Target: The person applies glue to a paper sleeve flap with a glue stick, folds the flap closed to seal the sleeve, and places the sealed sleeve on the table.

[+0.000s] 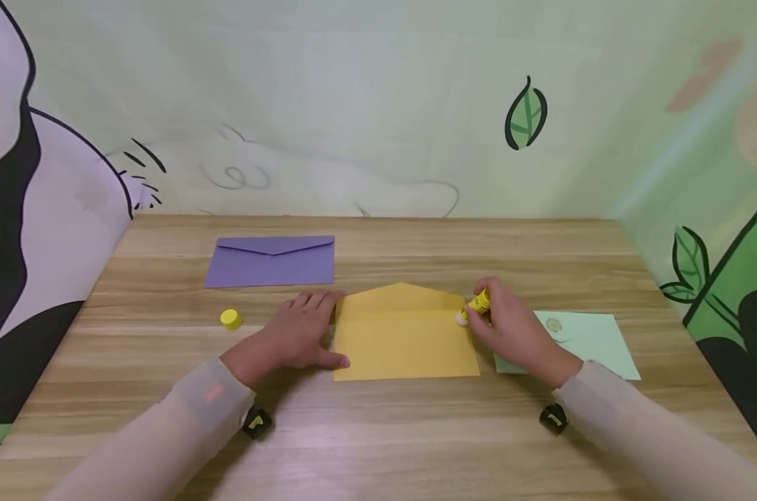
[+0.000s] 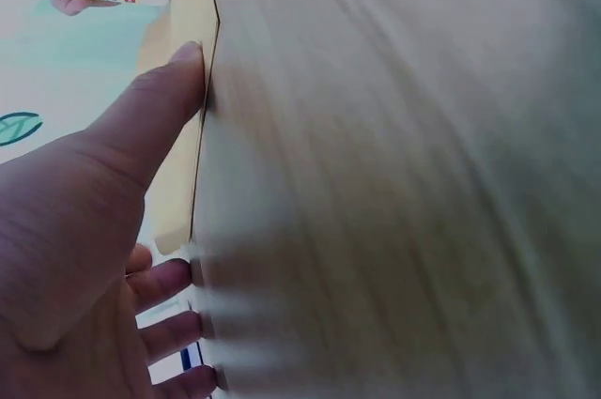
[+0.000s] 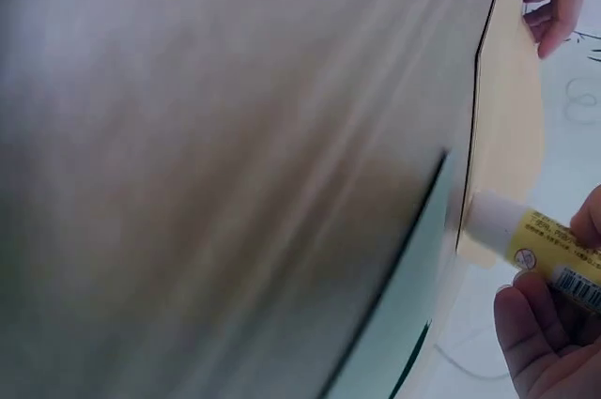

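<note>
A yellow envelope [image 1: 406,348] lies on the table with its pointed flap unfolded away from me. My left hand [image 1: 300,330] rests at its left side, fingers spread on the wood, the thumb touching the lower left corner. Between the thumb and fingers of my right hand [image 1: 510,327] is a yellow glue stick [image 3: 563,253], uncapped and tilted. Its white end meets the right end of the envelope's flap in the head view. A yellow cap [image 1: 231,319] stands on the table, left of my left hand.
Behind my left hand lies a purple envelope [image 1: 272,264] with its flap down. A mint green envelope [image 1: 594,344] with a round seal is partly under my right hand and forearm. The wooden table [image 1: 378,445] ends at a painted backdrop [image 1: 353,104].
</note>
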The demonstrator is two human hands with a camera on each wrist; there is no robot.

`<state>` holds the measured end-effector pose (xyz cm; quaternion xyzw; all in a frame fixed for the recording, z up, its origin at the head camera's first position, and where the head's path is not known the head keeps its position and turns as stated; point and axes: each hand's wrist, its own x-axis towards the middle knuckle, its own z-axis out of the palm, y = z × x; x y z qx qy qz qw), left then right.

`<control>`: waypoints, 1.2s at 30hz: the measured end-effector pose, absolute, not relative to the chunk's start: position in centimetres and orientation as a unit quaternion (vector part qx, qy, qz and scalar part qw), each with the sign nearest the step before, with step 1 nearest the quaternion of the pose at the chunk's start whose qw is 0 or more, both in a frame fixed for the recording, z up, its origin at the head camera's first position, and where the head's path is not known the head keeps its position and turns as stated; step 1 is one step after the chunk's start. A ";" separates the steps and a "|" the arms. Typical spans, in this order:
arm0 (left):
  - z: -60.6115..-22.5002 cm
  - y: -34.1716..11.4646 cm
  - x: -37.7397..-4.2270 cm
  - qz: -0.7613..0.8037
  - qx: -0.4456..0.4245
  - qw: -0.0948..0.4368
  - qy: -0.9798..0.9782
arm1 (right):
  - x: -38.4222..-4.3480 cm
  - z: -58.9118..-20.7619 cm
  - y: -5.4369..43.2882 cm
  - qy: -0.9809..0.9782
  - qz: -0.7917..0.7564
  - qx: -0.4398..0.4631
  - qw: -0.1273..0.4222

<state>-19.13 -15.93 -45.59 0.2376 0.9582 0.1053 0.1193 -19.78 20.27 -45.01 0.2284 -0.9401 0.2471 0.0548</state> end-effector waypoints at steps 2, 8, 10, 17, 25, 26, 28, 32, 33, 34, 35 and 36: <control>-45.6 -15.9 -19.1 0.102 0.238 0.119 0.958 | -19.5 -45.0 20.2 -0.938 0.260 0.221 0.058; -45.7 -15.9 -19.0 0.093 0.246 0.112 0.958 | -18.3 -43.8 20.1 -0.928 0.310 0.197 0.060; -45.6 -16.0 -18.9 0.090 0.250 0.110 0.958 | -17.9 -43.5 20.2 -0.925 0.318 0.197 0.072; -45.2 -16.0 -18.7 0.087 0.278 0.067 0.954 | -17.1 -43.3 21.1 -0.917 0.321 0.211 0.108; -44.6 -15.2 -18.2 0.052 0.297 0.058 0.952 | -16.8 -43.2 21.7 -0.915 0.327 0.204 0.118; -44.6 -15.1 -18.1 0.046 0.301 0.057 0.951 | -16.8 -43.2 21.6 -0.915 0.328 0.204 0.116; -44.6 -15.1 -18.0 0.032 0.313 0.055 0.948 | -16.7 -43.2 21.6 -0.916 0.328 0.202 0.111; -44.8 -15.2 -17.9 0.017 0.336 0.055 0.940 | -16.6 -43.4 21.4 -0.920 0.322 0.197 0.108; -44.9 -15.2 -17.9 0.015 0.340 0.056 0.939 | -16.5 -43.4 21.4 -0.920 0.319 0.198 0.110; -45.0 -15.3 -18.0 0.012 0.341 0.056 0.938 | -16.5 -43.5 21.4 -0.920 0.318 0.198 0.113; -45.2 -15.3 -18.0 0.009 0.341 0.058 0.938 | -16.5 -43.5 21.4 -0.920 0.317 0.198 0.117; -45.2 -15.3 -18.0 0.007 0.341 0.058 0.938 | -16.5 -43.6 21.4 -0.919 0.318 0.200 0.121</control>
